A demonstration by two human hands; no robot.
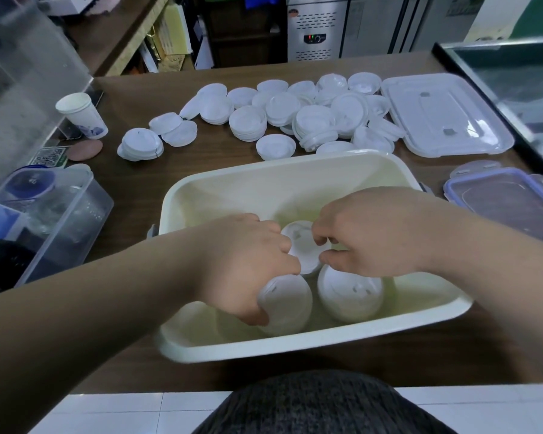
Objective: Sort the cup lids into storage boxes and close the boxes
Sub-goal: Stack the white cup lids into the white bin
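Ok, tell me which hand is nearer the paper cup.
Left. The left hand sits right of the paper cup, nearer the viewer; the right hand is farther right.

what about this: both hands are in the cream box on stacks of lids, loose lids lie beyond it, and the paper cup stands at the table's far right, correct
Not quite. The head view shows the paper cup at the table's far left, not right. The rest holds: left hand and right hand are in the cream box on stacks of lids, loose lids beyond it.
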